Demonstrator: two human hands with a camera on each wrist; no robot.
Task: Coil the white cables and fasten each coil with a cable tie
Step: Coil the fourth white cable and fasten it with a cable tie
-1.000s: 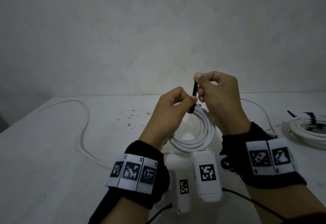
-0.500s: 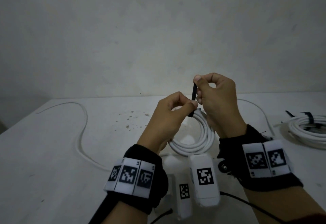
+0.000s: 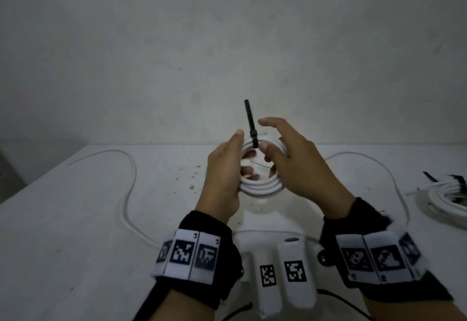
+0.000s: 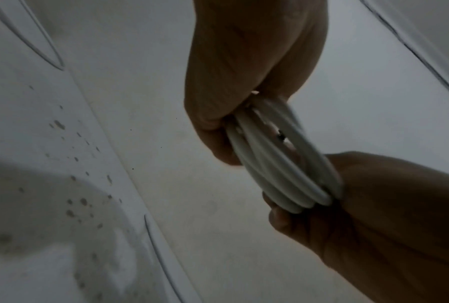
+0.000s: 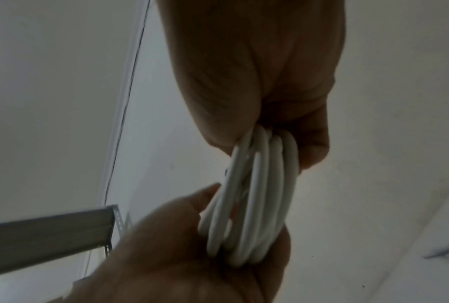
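A white cable coil point(image 3: 261, 187) is held up above the table point(image 3: 75, 219) between both hands. My left hand point(image 3: 225, 169) grips its left side with the fingers curled through the middle. My right hand point(image 3: 295, 164) holds the right side between thumb and fingers, index finger stretched out. A black cable tie point(image 3: 250, 118) wraps the top of the coil, and its tail stands straight up, free. In the left wrist view the coil point(image 4: 277, 164) sits between my left hand point(image 4: 257, 61) and right hand point(image 4: 386, 205). The right wrist view shows the coil point(image 5: 257, 194) gripped the same way.
A loose white cable point(image 3: 129, 181) snakes across the table's left side, and another cable point(image 3: 394, 176) curves along the right. A coil bound with black ties point(image 3: 447, 194) lies at the right edge. White marker-tagged devices point(image 3: 295, 270) sit near me. A grey wall stands behind.
My right hand has let go of the tie's tail and moved down onto the coil. My left hand shifted from the tie's head to the coil, which is lifted higher.
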